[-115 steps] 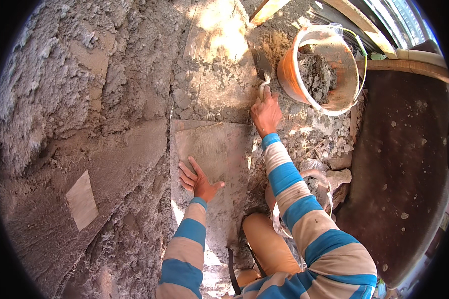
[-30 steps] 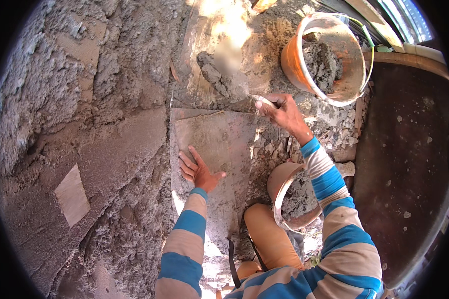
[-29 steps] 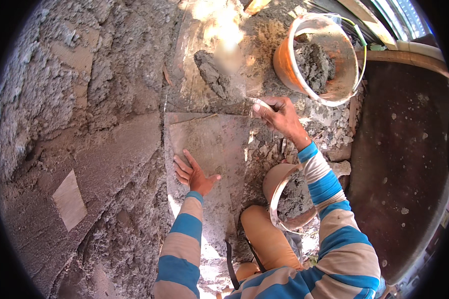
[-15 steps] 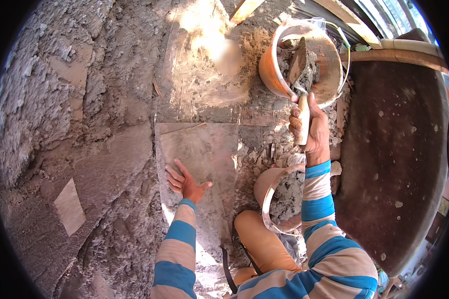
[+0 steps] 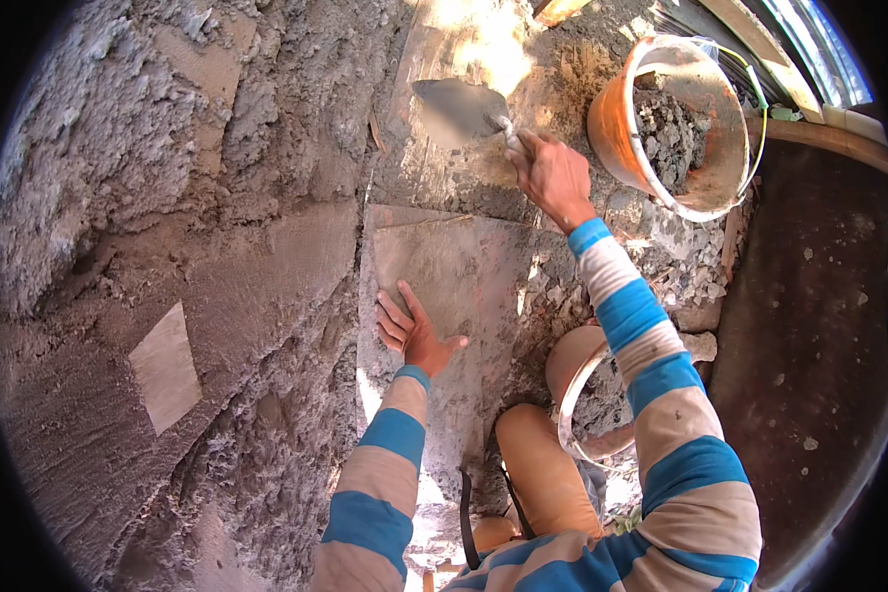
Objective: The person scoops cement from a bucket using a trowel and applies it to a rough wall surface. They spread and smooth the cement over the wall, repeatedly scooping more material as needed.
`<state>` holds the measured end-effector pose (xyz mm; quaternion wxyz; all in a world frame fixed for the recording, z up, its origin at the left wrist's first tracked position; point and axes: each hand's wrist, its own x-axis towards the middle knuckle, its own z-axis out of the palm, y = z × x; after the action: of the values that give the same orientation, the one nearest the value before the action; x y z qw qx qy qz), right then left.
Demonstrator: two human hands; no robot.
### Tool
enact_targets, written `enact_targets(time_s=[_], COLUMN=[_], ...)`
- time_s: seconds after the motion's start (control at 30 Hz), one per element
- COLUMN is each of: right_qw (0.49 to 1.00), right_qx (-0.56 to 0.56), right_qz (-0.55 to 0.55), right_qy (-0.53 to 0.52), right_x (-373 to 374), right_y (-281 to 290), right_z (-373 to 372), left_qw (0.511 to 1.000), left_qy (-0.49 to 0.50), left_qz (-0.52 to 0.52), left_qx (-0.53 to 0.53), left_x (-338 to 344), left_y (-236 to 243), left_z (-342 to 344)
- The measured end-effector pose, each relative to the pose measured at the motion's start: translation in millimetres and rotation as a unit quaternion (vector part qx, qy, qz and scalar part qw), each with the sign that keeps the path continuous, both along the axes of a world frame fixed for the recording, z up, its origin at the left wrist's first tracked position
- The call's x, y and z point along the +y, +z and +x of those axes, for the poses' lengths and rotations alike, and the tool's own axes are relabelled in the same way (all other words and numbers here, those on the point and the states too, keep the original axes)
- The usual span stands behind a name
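My right hand [image 5: 555, 178] is closed around the handle of a trowel [image 5: 456, 111], whose pointed grey blade is held out to the left over a mortar-stained board [image 5: 533, 94]. Right of that hand stands an orange bucket [image 5: 617, 123] with a whitish rim and grey mortar [image 5: 669, 138] inside. My left hand [image 5: 422, 333] is open, fingers spread, and seems to rest on a flat grey board [image 5: 454, 261] nearer me. A second, smaller bucket [image 5: 574, 365] with mortar in it sits beside my knee, partly behind my right arm.
Along the left runs a surface of rough and smoothed mortar [image 5: 266, 247] with a pale diamond-shaped piece [image 5: 168, 370] on it. A large dark brown panel [image 5: 809, 326] fills the right side. Broken rubble [image 5: 696, 281] lies between it and the boards.
My right hand has swung the trowel out of the orange bucket to the left, over the far board. The left hand stays on the grey board. The whole view has shifted slightly.
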<state>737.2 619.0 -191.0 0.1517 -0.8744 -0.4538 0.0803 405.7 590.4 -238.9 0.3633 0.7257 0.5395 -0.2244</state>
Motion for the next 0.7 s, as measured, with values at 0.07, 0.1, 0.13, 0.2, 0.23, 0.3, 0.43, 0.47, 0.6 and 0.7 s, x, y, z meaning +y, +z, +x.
enact_targets(time_s=[0.07, 0.1, 0.13, 0.2, 0.23, 0.3, 0.43, 0.47, 0.6, 0.7], right_qw=[0.998, 0.995, 0.993, 0.986, 0.984, 0.976, 0.973, 0.971, 0.956, 0.937], right_qx=[-0.032, -0.047, -0.036, -0.012, 0.001, 0.023, 0.018, 0.008, 0.002, 0.009], right_qz=[0.006, 0.011, -0.002, -0.029, -0.041, -0.064, -0.073, -0.055, -0.07, -0.127], right_qy=[0.054, 0.086, 0.111, 0.161, 0.176, 0.205, 0.219, 0.232, 0.286, 0.325], right_x=[20.0, 30.7, 35.8, 41.5, 40.3, 33.9, 5.9, -0.7, -5.4, 11.8], right_y=[-23.9, -27.4, -29.3, -31.5, -32.8, -33.3, -40.4, -40.7, -40.9, -29.2], right_z=[21.0, 22.4, 23.8, 23.9, 19.6, 11.6, -3.2, -5.7, -11.3, -3.7], left_qw=[1.0, 1.0, 1.0, 1.0, 1.0, 1.0, 1.0, 1.0, 1.0, 1.0], left_qy=[-0.006, -0.005, -0.006, -0.005, -0.003, -0.002, -0.006, -0.008, -0.002, -0.005], left_qz=[0.006, 0.006, 0.005, 0.004, 0.004, 0.003, 0.004, 0.005, 0.007, 0.008], left_qx=[-0.005, -0.004, -0.004, -0.012, -0.02, -0.024, -0.01, -0.006, -0.019, -0.008], left_x=[-1.1, -0.8, -0.8, -0.9, -0.9, -1.2, 0.0, 0.0, 0.3, 0.5], left_y=[-0.9, -1.8, -2.6, -4.8, -6.4, -7.4, -7.6, -8.3, -5.4, -5.0], left_z=[4.1, 1.9, 0.6, -2.1, -3.2, -5.2, -6.3, -6.2, -3.5, -3.8])
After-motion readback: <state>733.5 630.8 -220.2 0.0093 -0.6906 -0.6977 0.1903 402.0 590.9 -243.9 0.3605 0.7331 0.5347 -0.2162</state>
